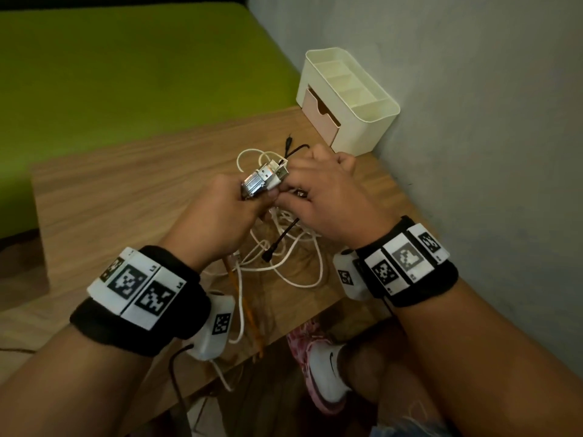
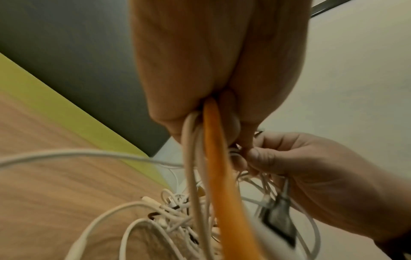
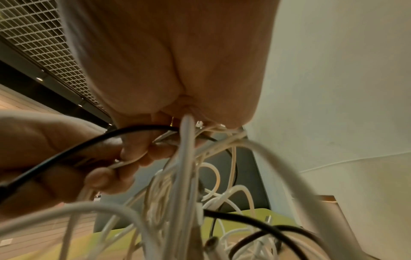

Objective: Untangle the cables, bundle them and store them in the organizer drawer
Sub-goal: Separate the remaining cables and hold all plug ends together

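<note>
White cables (image 1: pixel 284 247) bunched in left hand (image 1: pixel 217 212), pinched by right hand (image 1: pixel 328 200) fingers.

So the cables (image 1: pixel 277 247) are one big knot, mostly white, with an orange one (image 1: pixel 243 298) and a couple of thin black ones (image 1: pixel 280 239) mixed in. The loops lie on the wooden counter (image 1: pixel 126 184), and the orange one trails toward the near edge. A cluster of silver USB plugs (image 1: pixel 263 181) is lifted above the pile. The cream organizer (image 1: pixel 347 99) sits back in the corner against the wall, its pink drawer (image 1: pixel 318 113) closed, top compartments facing up.
</note>
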